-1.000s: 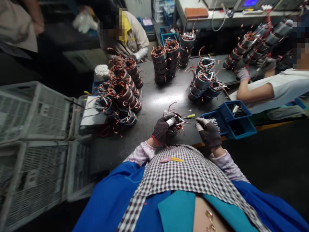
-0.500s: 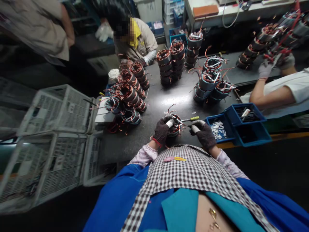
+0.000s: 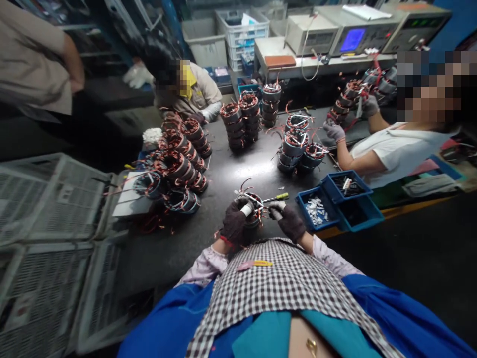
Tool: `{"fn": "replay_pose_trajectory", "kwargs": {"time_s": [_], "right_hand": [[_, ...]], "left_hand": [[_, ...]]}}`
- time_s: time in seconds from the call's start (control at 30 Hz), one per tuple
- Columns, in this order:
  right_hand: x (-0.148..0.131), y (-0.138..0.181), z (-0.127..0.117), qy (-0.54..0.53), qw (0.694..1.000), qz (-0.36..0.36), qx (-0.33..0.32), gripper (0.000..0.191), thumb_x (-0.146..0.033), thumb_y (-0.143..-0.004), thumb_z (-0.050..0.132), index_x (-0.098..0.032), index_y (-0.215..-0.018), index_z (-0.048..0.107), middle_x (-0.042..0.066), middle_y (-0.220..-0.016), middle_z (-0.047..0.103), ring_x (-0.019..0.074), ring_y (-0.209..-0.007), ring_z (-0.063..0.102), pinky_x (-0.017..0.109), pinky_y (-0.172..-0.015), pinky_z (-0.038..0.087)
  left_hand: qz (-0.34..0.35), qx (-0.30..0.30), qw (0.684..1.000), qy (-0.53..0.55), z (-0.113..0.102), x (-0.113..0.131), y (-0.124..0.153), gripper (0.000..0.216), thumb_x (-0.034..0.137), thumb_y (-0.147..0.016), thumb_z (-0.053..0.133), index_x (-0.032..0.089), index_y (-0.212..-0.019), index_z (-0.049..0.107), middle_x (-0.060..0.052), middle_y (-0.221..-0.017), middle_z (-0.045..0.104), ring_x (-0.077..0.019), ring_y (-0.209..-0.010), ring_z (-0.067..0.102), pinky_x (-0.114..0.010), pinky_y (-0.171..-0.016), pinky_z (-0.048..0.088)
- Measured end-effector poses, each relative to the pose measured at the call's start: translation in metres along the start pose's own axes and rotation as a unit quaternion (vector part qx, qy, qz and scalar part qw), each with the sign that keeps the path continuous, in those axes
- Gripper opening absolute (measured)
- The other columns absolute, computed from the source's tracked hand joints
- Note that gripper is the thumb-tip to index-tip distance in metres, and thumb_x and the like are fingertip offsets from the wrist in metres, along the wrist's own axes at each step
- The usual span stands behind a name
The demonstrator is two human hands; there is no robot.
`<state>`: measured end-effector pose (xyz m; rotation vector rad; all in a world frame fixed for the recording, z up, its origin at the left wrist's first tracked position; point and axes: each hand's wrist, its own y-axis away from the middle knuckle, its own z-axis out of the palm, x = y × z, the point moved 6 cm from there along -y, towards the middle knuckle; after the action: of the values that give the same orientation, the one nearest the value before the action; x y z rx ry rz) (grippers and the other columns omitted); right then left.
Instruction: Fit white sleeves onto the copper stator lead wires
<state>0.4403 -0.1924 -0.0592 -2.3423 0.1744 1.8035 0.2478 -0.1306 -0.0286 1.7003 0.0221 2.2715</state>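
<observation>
A motor stator (image 3: pixel 254 219) with copper windings, white sleeving and loose wire ends sits on the dark worktable in front of me. My left hand (image 3: pixel 235 221), in a dark glove with pale fingertips, grips its left side, thumb on the top rim. On the other side, my right hand (image 3: pixel 288 219), gloved alike, pinches at the stator's lead wires, fingers pressed together. The wire between those fingertips is mostly hidden. Just beyond the right hand lies a screwdriver (image 3: pixel 282 197) with a yellow-green handle, its shaft pointing at the stator.
Stacked stators (image 3: pixel 175 166) stand left, with more stacks (image 3: pixel 231 124) at the back and others (image 3: pixel 296 144) right of centre. Blue bins (image 3: pixel 337 219) hold white and dark small parts. Grey crates (image 3: pixel 52 199) line the left. A co-worker's gloved hand (image 3: pixel 334 130) works at right; other people are across the table.
The view has tilted up and turned right, so the scene sits lower and further left, showing instruments at the back. Both hands stay at the stator; the right-hand co-worker's hands have moved.
</observation>
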Motion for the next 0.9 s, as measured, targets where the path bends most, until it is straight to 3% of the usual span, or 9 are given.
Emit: {"fn": "replay_pose_trajectory", "kwargs": {"time_s": [0.17, 0.33, 0.47, 0.57, 0.67, 0.73, 0.8, 0.9], "right_hand": [[0.015, 0.005, 0.014, -0.108, 0.991, 0.076, -0.024, 0.04, -0.06, -0.092, 0.067, -0.023, -0.105, 0.067, 0.0, -0.078, 0.071, 0.0178, -0.067, 0.067, 0.035, -0.068, 0.06], [0.012, 0.003, 0.013, -0.085, 0.994, 0.049, -0.053, 0.042, -0.061, -0.093, 0.069, -0.023, -0.111, 0.067, 0.003, -0.091, 0.076, 0.018, -0.073, 0.07, 0.038, -0.075, 0.063], [0.015, -0.004, 0.016, -0.055, 0.992, 0.046, -0.103, 0.037, -0.057, -0.1, 0.06, -0.023, -0.114, 0.066, 0.006, -0.098, 0.078, 0.0185, -0.074, 0.07, 0.037, -0.072, 0.063], [0.011, -0.006, 0.009, 0.073, 0.99, 0.01, -0.123, 0.034, -0.045, -0.102, 0.055, -0.021, -0.122, 0.068, 0.01, -0.106, 0.079, 0.021, -0.083, 0.073, 0.036, -0.075, 0.061], [0.0, -0.014, 0.004, 0.26, 0.954, -0.009, -0.146, 0.029, -0.036, -0.103, 0.053, -0.017, -0.116, 0.071, 0.012, -0.099, 0.079, 0.0228, -0.086, 0.072, 0.033, -0.076, 0.055], [-0.011, -0.022, 0.008, 0.307, 0.934, -0.009, -0.183, 0.027, -0.034, -0.105, 0.051, -0.017, -0.107, 0.072, 0.011, -0.091, 0.077, 0.0212, -0.083, 0.071, 0.03, -0.074, 0.052], [-0.016, -0.028, 0.016, 0.258, 0.939, 0.033, -0.226, 0.027, -0.037, -0.107, 0.051, -0.018, -0.101, 0.07, 0.008, -0.084, 0.076, 0.0178, -0.074, 0.069, 0.026, -0.068, 0.05], [-0.005, -0.028, 0.026, 0.075, 0.938, 0.191, -0.28, 0.039, -0.052, -0.108, 0.048, -0.018, -0.1, 0.067, 0.005, -0.073, 0.072, 0.015, -0.054, 0.062, 0.024, -0.051, 0.046]], "left_hand": [[-0.019, -0.015, 0.999, 0.024, 0.001, -0.001, -0.002, 0.045, 0.043, -0.062, 0.098, 0.017, -0.091, 0.078, -0.006, -0.092, 0.08, -0.0179, -0.074, 0.071, -0.029, -0.065, 0.059], [-0.039, -0.013, 0.998, 0.054, -0.003, -0.007, -0.004, 0.051, 0.042, -0.058, 0.101, 0.017, -0.094, 0.075, -0.003, -0.09, 0.079, -0.014, -0.064, 0.066, -0.027, -0.057, 0.055], [-0.039, -0.035, 0.997, 0.05, -0.002, -0.008, -0.006, 0.046, 0.04, -0.062, 0.099, 0.017, -0.094, 0.075, -0.004, -0.091, 0.079, -0.0154, -0.068, 0.068, -0.028, -0.061, 0.057], [-0.039, -0.037, 0.997, 0.053, -0.003, -0.008, -0.005, 0.046, 0.039, -0.06, 0.1, 0.016, -0.092, 0.076, -0.004, -0.09, 0.079, -0.0156, -0.071, 0.069, -0.028, -0.065, 0.058], [-0.036, -0.041, 0.997, 0.05, -0.003, -0.008, -0.005, 0.045, 0.039, -0.062, 0.099, 0.016, -0.094, 0.077, -0.005, -0.091, 0.079, -0.0161, -0.072, 0.069, -0.029, -0.066, 0.058], [-0.031, -0.044, 0.998, 0.042, -0.004, -0.008, -0.006, 0.042, 0.038, -0.064, 0.097, 0.017, -0.093, 0.077, -0.005, -0.091, 0.079, -0.0168, -0.073, 0.069, -0.03, -0.067, 0.058], [-0.039, -0.053, 0.997, 0.029, -0.005, -0.009, -0.007, 0.039, 0.038, -0.065, 0.096, 0.016, -0.091, 0.077, -0.005, -0.087, 0.077, -0.0174, -0.071, 0.068, -0.032, -0.067, 0.058], [-0.067, -0.082, 0.994, 0.0, -0.003, -0.011, -0.007, 0.038, 0.038, -0.067, 0.094, 0.016, -0.093, 0.078, -0.005, -0.084, 0.076, -0.0179, -0.069, 0.066, -0.032, -0.065, 0.056]]}}
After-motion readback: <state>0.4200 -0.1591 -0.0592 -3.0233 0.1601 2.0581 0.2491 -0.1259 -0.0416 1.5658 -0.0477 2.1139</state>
